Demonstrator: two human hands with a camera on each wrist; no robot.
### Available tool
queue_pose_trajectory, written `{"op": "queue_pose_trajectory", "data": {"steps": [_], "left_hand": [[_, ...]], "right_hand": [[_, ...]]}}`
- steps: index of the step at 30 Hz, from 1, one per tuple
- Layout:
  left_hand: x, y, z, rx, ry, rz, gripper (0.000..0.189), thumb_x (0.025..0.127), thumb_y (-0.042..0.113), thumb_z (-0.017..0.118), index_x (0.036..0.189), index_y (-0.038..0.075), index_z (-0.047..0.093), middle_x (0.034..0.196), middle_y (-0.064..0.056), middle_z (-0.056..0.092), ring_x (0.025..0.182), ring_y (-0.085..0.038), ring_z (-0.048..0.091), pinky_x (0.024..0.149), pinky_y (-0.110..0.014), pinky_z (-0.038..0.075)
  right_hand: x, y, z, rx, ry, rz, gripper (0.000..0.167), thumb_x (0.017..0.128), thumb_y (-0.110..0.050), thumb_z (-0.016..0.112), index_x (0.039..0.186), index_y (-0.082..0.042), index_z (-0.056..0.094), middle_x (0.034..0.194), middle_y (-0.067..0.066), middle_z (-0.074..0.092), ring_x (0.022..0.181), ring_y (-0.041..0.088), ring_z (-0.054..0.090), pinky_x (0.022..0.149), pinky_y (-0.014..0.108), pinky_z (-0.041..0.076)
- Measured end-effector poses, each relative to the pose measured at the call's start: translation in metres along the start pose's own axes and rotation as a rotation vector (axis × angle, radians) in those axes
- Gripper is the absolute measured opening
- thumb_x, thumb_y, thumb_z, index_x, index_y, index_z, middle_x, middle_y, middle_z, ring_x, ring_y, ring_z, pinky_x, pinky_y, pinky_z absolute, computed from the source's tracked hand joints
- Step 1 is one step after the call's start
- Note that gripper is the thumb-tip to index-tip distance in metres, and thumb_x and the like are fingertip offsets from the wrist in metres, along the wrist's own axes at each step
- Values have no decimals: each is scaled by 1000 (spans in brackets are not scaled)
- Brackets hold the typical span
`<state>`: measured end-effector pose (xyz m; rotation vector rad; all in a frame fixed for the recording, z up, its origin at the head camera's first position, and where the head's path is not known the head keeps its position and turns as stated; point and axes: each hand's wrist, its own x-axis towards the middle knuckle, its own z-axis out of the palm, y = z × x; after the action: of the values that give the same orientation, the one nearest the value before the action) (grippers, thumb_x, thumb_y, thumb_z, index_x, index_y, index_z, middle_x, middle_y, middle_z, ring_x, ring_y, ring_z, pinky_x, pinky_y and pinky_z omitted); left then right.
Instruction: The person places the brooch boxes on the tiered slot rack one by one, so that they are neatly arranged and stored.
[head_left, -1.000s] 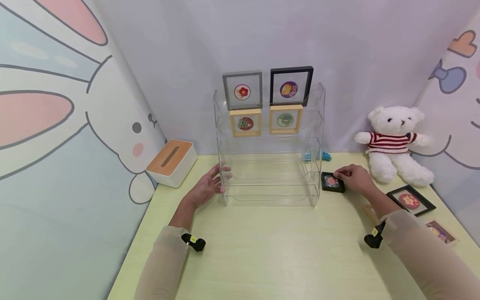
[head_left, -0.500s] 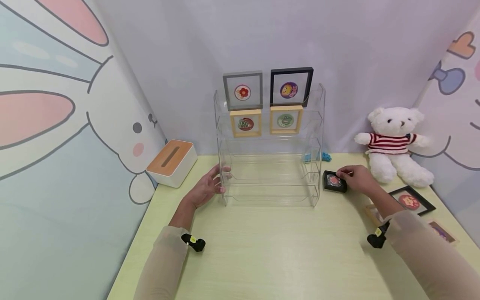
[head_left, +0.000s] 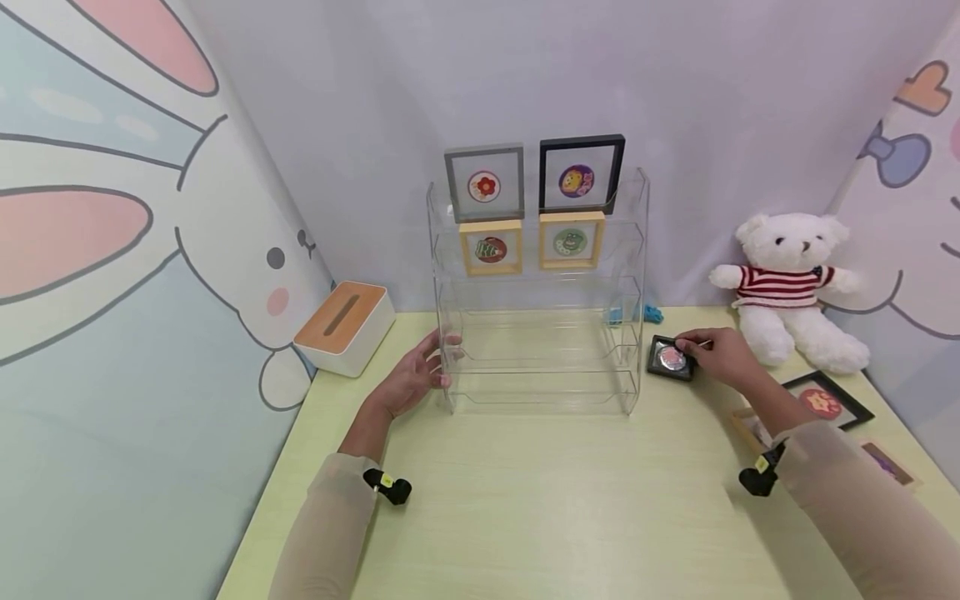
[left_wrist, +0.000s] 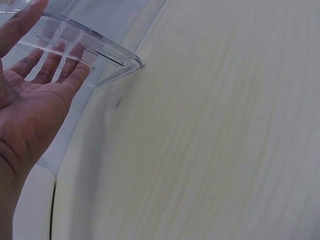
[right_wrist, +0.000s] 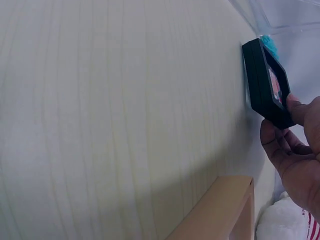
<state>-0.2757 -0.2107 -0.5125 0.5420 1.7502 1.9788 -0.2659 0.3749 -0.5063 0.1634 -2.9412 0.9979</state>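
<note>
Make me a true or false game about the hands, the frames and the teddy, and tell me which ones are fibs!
1. The right hand holds a small black frame. True.
2. The left hand rests on the white box. False: it is at the side of the clear rack.
3. Two wood-coloured frames are on the rack. True.
4. Both frames in the top row are pink. False: they are a grey frame and a bigger black frame.
5. The teddy bear is left of the rack. False: the teddy bear is on the right.
6. The teddy bear wears stripes. True.
</note>
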Motion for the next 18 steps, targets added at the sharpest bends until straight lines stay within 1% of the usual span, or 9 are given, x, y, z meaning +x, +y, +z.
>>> {"op": "queue_pose_trajectory", "data": {"steps": [2, 6, 10, 15, 17, 18], "left_hand": [[0, 0, 0, -4, -2, 2, 99, 95, -18, 63, 176, 22, 22, 175, -11, 33, 151, -16, 44, 107, -30, 52], [0, 0, 0, -10, -3, 5, 100, 95, -19, 62, 176, 23, 23, 174, -11, 33, 150, -16, 45, 103, -27, 54], [0, 1, 1, -5, -3, 2, 100, 95, -18, 63, 177, 22, 21, 175, -11, 32, 151, -17, 44, 105, -28, 54], [1, 0, -1, 0, -13, 15, 103, 95, -17, 64, 178, 13, 12, 177, -16, 28, 151, -18, 43, 99, -26, 56], [1, -1, -1, 3, -16, 20, 103, 95, -17, 64, 178, 12, 11, 178, -18, 27, 151, -18, 43, 98, -26, 56], [1, -1, -1, 3, -15, 18, 102, 95, -17, 64, 178, 14, 14, 177, -18, 27, 151, -18, 44, 97, -26, 56]], "right_hand": [[0, 1, 0, 9, 11, -3, 36, 113, -25, 64, 125, 6, 78, 93, 19, 78, 71, 12, 55, 61, 30, 43], [0, 1, -1, 16, 50, -30, 34, 113, -24, 65, 123, 5, 80, 94, 18, 79, 67, 5, 51, 61, 29, 42], [-2, -2, -5, 28, 79, -26, 34, 112, -26, 66, 125, 3, 80, 99, 20, 80, 67, 0, 53, 61, 28, 45], [-4, -8, -14, 76, 104, -12, 38, 113, -28, 66, 128, 4, 78, 108, 27, 81, 71, -1, 63, 59, 29, 49], [-5, -11, -17, 90, 124, -15, 37, 112, -27, 66, 128, 5, 79, 108, 28, 81, 71, -2, 65, 58, 29, 49], [-5, -12, -20, 93, 138, -18, 36, 112, -26, 67, 127, 4, 79, 108, 28, 81, 71, -3, 66, 58, 28, 49]]}}
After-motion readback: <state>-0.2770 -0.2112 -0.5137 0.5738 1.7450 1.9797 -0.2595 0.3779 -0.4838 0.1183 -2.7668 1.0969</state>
